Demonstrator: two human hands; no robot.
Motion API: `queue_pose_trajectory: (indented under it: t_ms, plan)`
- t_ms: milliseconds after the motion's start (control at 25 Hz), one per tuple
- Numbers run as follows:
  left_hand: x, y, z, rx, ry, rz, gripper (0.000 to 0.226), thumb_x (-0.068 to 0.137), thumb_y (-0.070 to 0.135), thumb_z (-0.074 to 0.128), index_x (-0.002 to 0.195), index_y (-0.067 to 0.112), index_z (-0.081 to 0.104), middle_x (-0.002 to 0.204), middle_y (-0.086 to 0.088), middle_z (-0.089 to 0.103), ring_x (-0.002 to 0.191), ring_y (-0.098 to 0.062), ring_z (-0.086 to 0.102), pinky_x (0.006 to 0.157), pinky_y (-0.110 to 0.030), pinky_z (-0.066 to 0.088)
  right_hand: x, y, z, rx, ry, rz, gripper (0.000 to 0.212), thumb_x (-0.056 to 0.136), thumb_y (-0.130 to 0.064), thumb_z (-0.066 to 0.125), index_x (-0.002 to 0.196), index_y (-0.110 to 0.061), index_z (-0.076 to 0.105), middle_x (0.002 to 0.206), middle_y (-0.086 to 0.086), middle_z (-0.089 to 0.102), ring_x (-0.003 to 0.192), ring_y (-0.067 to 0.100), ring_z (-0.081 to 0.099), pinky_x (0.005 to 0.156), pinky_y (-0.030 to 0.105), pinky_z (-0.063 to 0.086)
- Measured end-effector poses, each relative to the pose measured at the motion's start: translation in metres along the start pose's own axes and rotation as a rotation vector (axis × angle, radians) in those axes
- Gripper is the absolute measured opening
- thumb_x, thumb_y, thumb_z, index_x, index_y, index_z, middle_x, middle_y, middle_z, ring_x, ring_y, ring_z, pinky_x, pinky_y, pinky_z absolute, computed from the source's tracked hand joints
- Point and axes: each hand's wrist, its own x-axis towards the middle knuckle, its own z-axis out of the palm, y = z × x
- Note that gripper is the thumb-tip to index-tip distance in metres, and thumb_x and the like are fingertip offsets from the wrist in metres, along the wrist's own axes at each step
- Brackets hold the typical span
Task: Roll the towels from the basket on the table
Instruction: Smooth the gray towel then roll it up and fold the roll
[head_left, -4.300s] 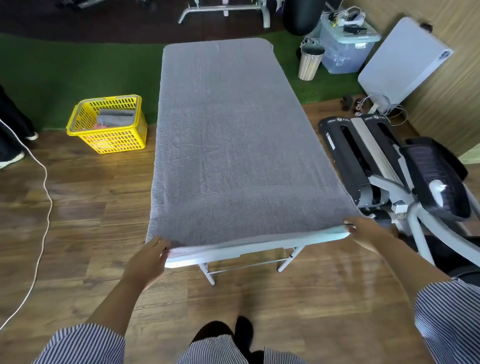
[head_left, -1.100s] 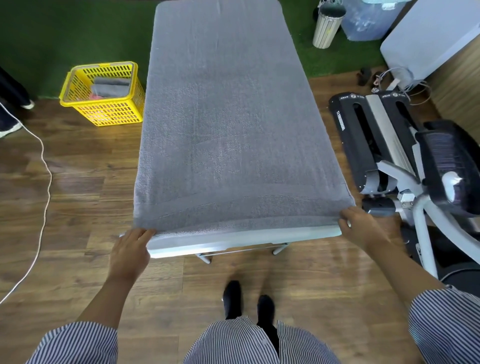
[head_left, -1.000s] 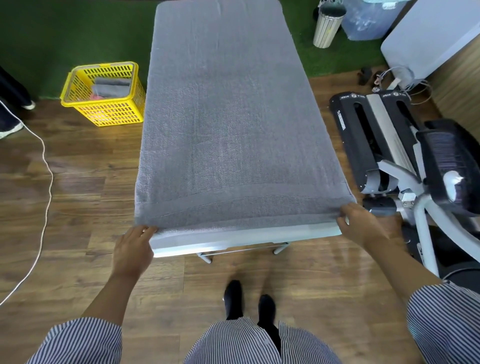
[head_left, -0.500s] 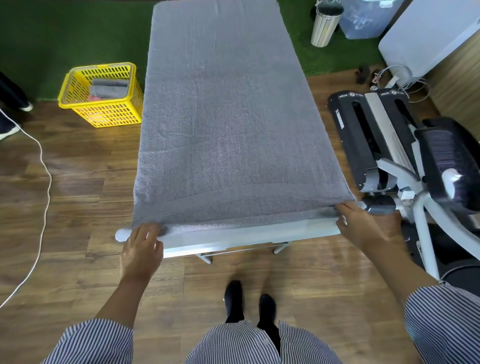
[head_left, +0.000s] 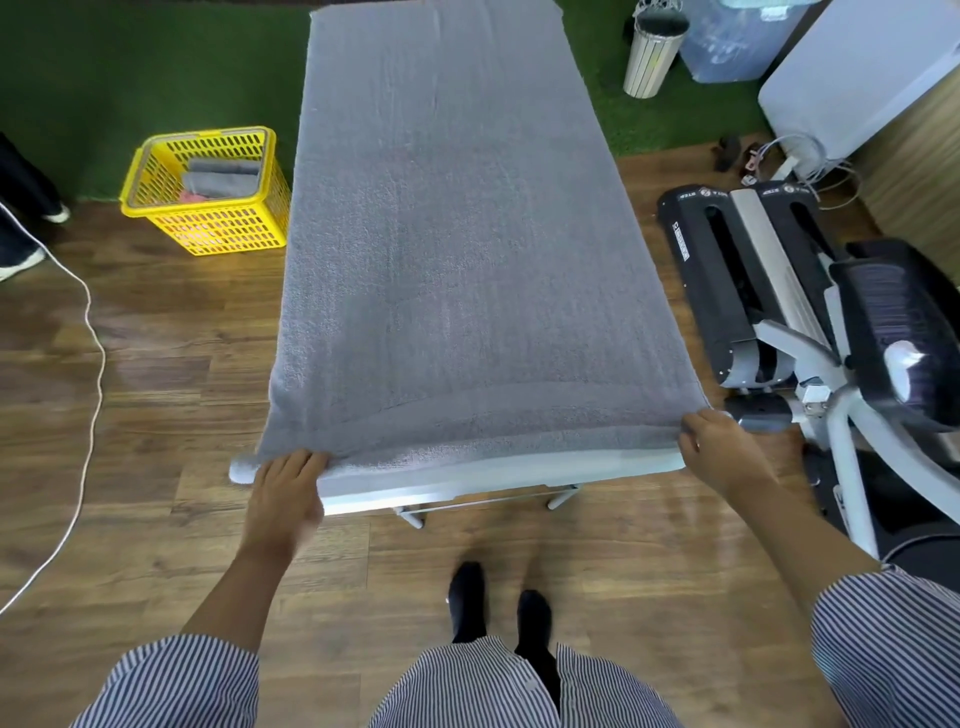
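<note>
1. Hands at the near end of the table: your left hand (head_left: 284, 488) is lying on the near left corner of the grey towel (head_left: 457, 249), fingers curling over a small tube of cloth that is now poking out past the table's (head_left: 467, 480) left corner. Your right hand (head_left: 719, 447) is pinching the near right corner of the same towel.

2. Half a second ago that tube was only just forming; a second ago the near hem was lying flat along the table edge. The hem is now turning over on itself, so the first turn of the roll is starting.

3. Towel position: it is lying spread flat over almost the whole tabletop, reaching to the far end, with only the near edge lifting.

4. Progress, as a judgement: you are beginning the roll, with nearly the full length waiting to be wound up.

5. More towels are sitting folded in the yellow basket (head_left: 208, 195) on the floor just left of the table, so further rolls look to be waiting.

6. Risk: the left end is looking more rolled than the right, so the roll may be starting crooked.
</note>
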Motion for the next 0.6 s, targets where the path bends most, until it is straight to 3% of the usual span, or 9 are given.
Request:
queue_pose_trajectory:
  t_ms: [80, 160, 280, 360, 440, 600]
  plan:
    - [0.001, -0.002, -0.002, 0.078, -0.009, 0.078, 0.033, 0.076, 0.006, 0.038, 0.098, 0.009, 0.062, 0.081, -0.003, 0.058, 0.073, -0.030, 0.058, 0.073, -0.044, 0.046, 0.004, -0.002, -0.001, -0.029, -0.047, 0.032, 0.017, 0.084, -0.012, 0.047, 0.081, 0.000, 0.058, 0.082, 0.016, 0.056, 0.080, 0.038, 0.053, 0.061, 0.044, 0.046]
    - [0.004, 0.002, -0.001, 0.063, 0.017, 0.046, 0.030, 0.083, 0.011, 0.036, 0.098, 0.008, 0.061, 0.083, -0.005, 0.060, 0.074, -0.030, 0.059, 0.073, -0.043, 0.044, 0.006, -0.011, -0.004, -0.073, -0.043, 0.028, 0.010, 0.080, 0.000, 0.056, 0.089, 0.004, 0.056, 0.093, 0.020, 0.055, 0.083, 0.037, 0.053, 0.063, 0.046, 0.050]
    - [0.006, 0.008, -0.004, 0.030, 0.101, -0.096, 0.006, 0.089, 0.006, 0.059, 0.094, 0.004, 0.061, 0.094, -0.014, 0.062, 0.078, -0.036, 0.061, 0.070, -0.048, 0.048, 0.004, -0.018, -0.005, -0.111, -0.029, -0.087, 0.027, 0.051, 0.018, 0.074, 0.073, 0.010, 0.061, 0.081, 0.021, 0.057, 0.076, 0.034, 0.049, 0.052, 0.036, 0.051]
    - [0.005, 0.010, -0.005, 0.017, 0.115, -0.168, 0.012, 0.082, 0.003, 0.070, 0.091, 0.003, 0.063, 0.098, -0.017, 0.062, 0.082, -0.038, 0.061, 0.069, -0.052, 0.049, 0.004, -0.012, -0.003, -0.069, -0.028, -0.084, 0.019, 0.069, 0.012, 0.063, 0.088, 0.008, 0.063, 0.093, 0.020, 0.058, 0.082, 0.035, 0.053, 0.060, 0.039, 0.050]
    - [0.002, 0.010, -0.002, 0.004, 0.126, -0.150, 0.008, 0.084, 0.009, 0.068, 0.089, 0.003, 0.066, 0.095, -0.016, 0.062, 0.082, -0.038, 0.061, 0.067, -0.051, 0.050, 0.002, -0.003, 0.003, 0.016, -0.020, -0.054, 0.026, 0.081, 0.004, 0.048, 0.103, 0.008, 0.062, 0.106, 0.021, 0.058, 0.090, 0.035, 0.055, 0.068, 0.041, 0.051]
    - [-0.005, 0.004, 0.001, -0.003, 0.158, -0.090, 0.033, 0.076, 0.021, 0.046, 0.094, 0.006, 0.069, 0.103, -0.014, 0.062, 0.091, -0.035, 0.058, 0.074, -0.050, 0.049, -0.002, -0.004, -0.001, 0.097, -0.063, 0.028, 0.039, 0.080, 0.005, 0.055, 0.119, 0.001, 0.059, 0.122, 0.017, 0.049, 0.093, 0.036, 0.059, 0.074, 0.042, 0.051]
